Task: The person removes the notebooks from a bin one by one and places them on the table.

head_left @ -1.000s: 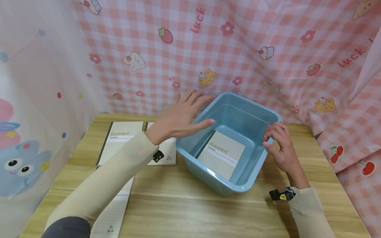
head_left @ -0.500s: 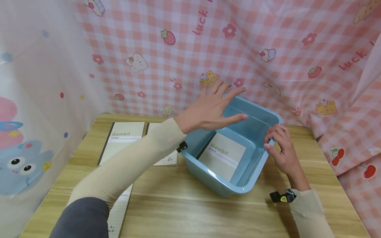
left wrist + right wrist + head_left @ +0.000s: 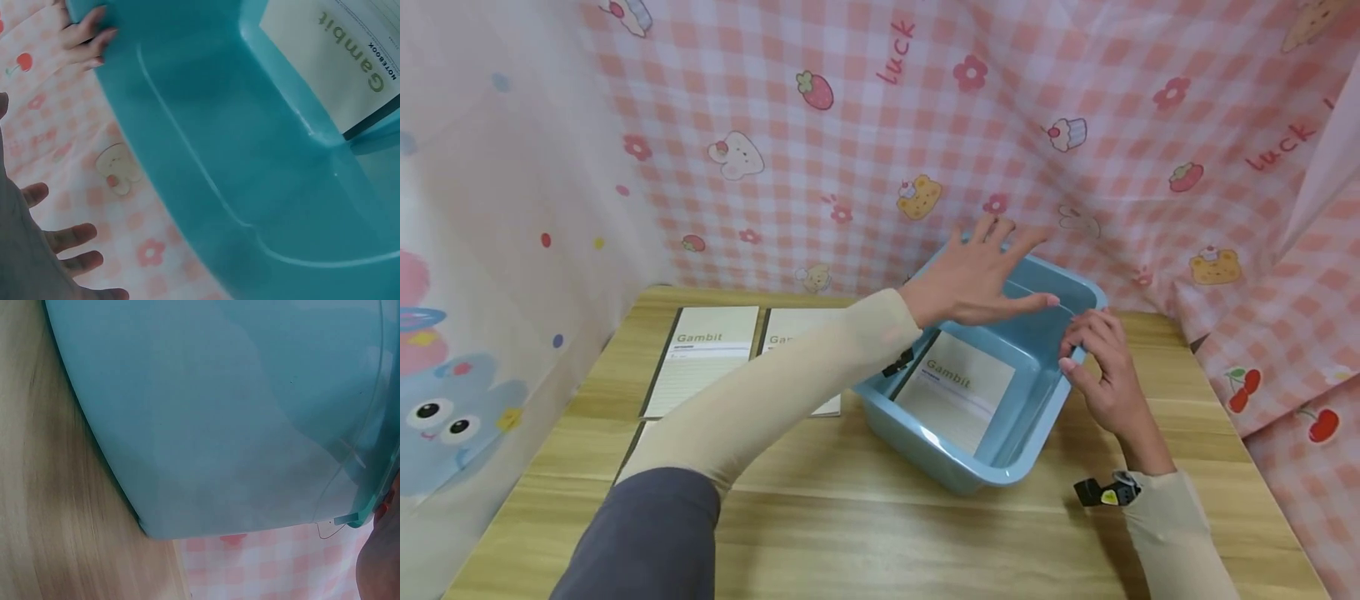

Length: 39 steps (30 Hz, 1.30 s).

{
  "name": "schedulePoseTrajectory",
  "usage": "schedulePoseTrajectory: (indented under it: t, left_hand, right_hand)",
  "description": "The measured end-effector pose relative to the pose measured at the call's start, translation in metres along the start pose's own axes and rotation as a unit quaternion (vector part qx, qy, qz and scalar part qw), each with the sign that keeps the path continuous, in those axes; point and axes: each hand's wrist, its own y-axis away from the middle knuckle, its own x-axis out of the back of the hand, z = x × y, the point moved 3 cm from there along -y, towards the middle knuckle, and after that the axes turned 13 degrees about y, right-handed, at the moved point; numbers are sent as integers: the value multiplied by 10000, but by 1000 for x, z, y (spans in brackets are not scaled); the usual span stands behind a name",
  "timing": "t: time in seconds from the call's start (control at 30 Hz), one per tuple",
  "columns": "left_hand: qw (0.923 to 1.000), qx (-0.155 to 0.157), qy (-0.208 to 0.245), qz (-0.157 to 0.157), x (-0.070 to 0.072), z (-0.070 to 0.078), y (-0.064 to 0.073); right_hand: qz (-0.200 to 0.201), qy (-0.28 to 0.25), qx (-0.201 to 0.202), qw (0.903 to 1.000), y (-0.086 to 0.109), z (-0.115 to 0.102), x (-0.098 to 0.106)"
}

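Observation:
A light blue plastic basin [image 3: 917, 442] stands turned at an angle on the table, with a cream "Gambit" notebook [image 3: 962, 396] lying on its floor. My right hand [image 3: 1105, 371] grips the basin's right rim, fingers over the edge; in the right wrist view, only part of that hand [image 3: 378, 559] shows beside the basin's outer wall [image 3: 187, 425]. Above the far left part of the basin hovers my left hand [image 3: 973, 279], fingers spread and holding nothing. In the left wrist view, spread fingers of the left hand [image 3: 72, 237] are apart from the basin's rim.
On the table's left lie more notebooks: one at the back left [image 3: 707, 350], a second notebook [image 3: 793, 321] beside it, partly under the left sleeve, and a third [image 3: 631, 450] mostly hidden by the arm. A pink checked curtain [image 3: 827, 167] hangs behind the table.
My left hand has moved rightward from the basin's left rim to over its far part, fingers still spread. The right hand keeps its grip on the rim; basin and notebooks stay put.

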Motion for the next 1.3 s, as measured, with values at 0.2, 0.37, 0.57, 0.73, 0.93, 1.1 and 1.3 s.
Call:
schedulePoseTrajectory:
  t: [0.2, 0.37, 0.57, 0.73, 0.93, 1.1, 1.3]
  left_hand:
    - [9989, 175, -56, -421, -22, -3, -12]
    - [9982, 196, -186, -542, -43, -9, -22]
    - [9975, 144, -177, -663, -68, -21, -29]
    - [9939, 240, -202, -1056, -92, -28, -35]
    - [9848, 471, -344, -1633, -124, -29, -41]
    - [9764, 644, -297, -2041, -143, -33, -38]
    - [9635, 774, -40, -2561, -150, -40, -29]
  right_hand:
    - [22, -11, 13, 10000, 0, -1, -1]
    - [15, -4, 30, 10000, -1, -1, -2]
    - [-4, -16, 49, 10000, -1, -1, -3]
    - [18, -42, 7, 10000, 0, -1, -1]
    - [28, -38, -95, 9999, 2, 0, 0]
    - [34, -22, -114, 9999, 2, 0, 0]
    - [28, 26, 10, 10000, -1, -2, 0]
